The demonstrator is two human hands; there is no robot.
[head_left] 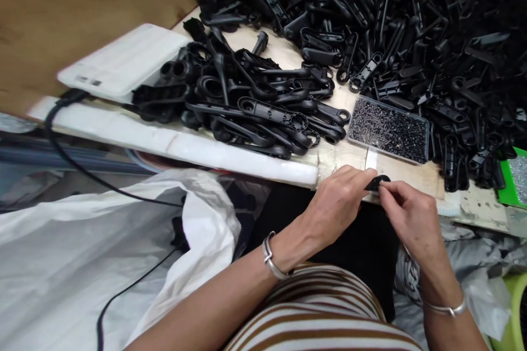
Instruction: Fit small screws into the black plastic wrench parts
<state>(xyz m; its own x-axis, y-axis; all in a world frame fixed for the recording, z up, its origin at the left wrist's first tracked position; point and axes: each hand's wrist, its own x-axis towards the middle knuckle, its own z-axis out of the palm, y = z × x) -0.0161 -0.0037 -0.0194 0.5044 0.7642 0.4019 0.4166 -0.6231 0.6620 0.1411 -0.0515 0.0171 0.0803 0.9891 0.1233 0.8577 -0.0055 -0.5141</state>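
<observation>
From afar, I see the left hand [338,201] gripping a small, black, rounded plastic part [374,182], the right hand [414,219] pinching its end. Probably fingertip fitting; next calls for steadiness.

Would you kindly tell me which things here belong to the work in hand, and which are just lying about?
Likely in the work:
small black part, between left hand and right hand
black lever-shaped plastic parts, heaped
clear tray of tiny black pieces

Probably just lying about:
white box with black cable
white sheeting
lime-green container, lower right
</observation>
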